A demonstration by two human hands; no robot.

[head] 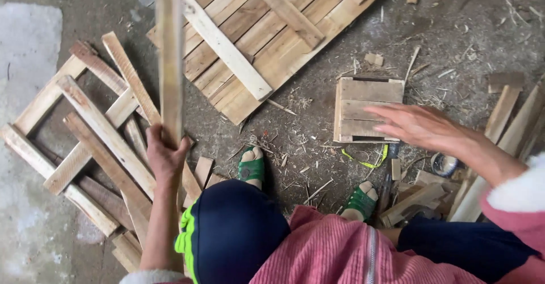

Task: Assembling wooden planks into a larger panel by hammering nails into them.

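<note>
Left hand (164,156) grips a long wooden slat (170,57), standing it upright off the floor (454,28), while the right hand (420,126) hovers open, fingers spread, over the small slatted crate (363,99). A fitting step, it seems; next comes a careful lowering onto that crate.

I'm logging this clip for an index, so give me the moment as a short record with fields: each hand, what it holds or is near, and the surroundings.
left hand: gripping a long pale wooden slat, held upright
right hand: open, fingers spread, above a small square slatted wooden panel; contact unclear
floor: grey concrete floor with chips and splinters
nearby: large slatted wooden pallet panel; pile of loose boards
feet: green sandals
</note>
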